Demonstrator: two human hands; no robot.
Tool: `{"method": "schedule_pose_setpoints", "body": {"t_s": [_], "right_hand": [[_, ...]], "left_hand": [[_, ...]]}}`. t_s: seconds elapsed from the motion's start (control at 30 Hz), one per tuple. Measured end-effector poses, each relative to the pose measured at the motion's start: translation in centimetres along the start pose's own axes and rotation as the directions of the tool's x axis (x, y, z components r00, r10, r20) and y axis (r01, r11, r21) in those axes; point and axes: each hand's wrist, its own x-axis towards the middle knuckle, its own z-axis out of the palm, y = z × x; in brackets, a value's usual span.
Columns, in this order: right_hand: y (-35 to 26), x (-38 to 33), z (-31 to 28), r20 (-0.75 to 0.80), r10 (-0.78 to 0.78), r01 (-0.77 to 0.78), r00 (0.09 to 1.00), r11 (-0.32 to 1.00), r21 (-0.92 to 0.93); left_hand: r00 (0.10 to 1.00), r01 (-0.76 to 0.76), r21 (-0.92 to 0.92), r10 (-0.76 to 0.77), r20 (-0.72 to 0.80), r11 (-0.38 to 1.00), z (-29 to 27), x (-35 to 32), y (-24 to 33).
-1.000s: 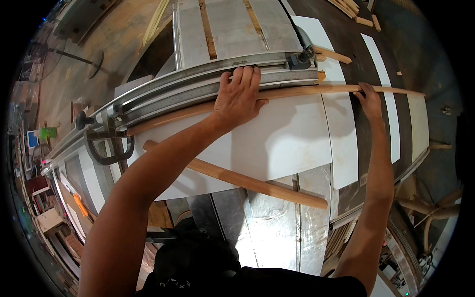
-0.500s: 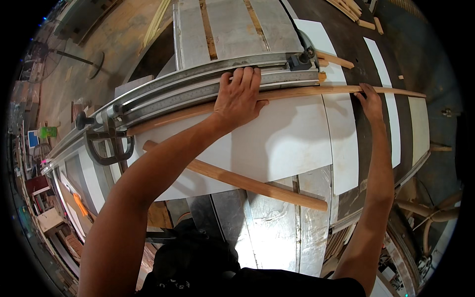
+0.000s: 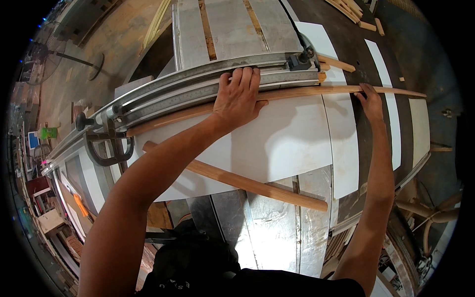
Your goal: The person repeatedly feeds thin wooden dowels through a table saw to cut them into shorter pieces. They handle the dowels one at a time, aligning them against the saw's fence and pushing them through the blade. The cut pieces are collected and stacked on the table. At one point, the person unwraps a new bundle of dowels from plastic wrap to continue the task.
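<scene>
A long, slim wooden strip (image 3: 307, 92) lies along the near side of a metal saw fence (image 3: 168, 101). My left hand (image 3: 238, 96) is closed over strip and fence together, fingertips hooked on the fence's top and thumb against the strip's near side. Farther right, my right hand (image 3: 370, 101) pinches the same strip between thumb and fingers, beyond the fence's end. A second wooden strip (image 3: 257, 188) rests slantwise nearer to me, partly on a white sheet (image 3: 292, 133); my left forearm covers part of it.
A metal C-clamp (image 3: 110, 148) sits at the fence's left end. Past the fence lies a slotted metal table (image 3: 227, 29). Short wood pieces (image 3: 339, 62) lie by the fence's right end, and more are stacked at the far right. A standing fan (image 3: 52, 54) is at far left.
</scene>
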Motion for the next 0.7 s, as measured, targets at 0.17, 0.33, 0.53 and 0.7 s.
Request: {"method": "schedule_pose_setpoints", "body": {"t_s": [0.17,0.33,0.53,0.7], "right_hand": [[0.23,-0.01,0.09,-0.010,-0.004,0.004,1.000,1.000,0.003],[0.39,0.07,0.08,-0.014,-0.014,0.014,1.000,1.000,0.010],[0.43,0.13,0.13,-0.023,-0.030,0.031,0.999,0.999,0.036],[0.35,0.18,0.26,-0.037,-0.046,0.047,0.998,0.999,0.026]], "left_hand": [[1.000,0.003,-0.016,-0.003,0.002,1.000,0.03,0.06,0.02],[1.000,0.010,-0.029,-0.009,0.020,1.000,-0.01,0.12,0.04],[1.000,0.007,-0.016,-0.007,0.020,1.000,0.05,0.16,-0.03],[1.000,0.010,-0.018,-0.010,0.027,1.000,0.02,0.16,-0.10]]}}
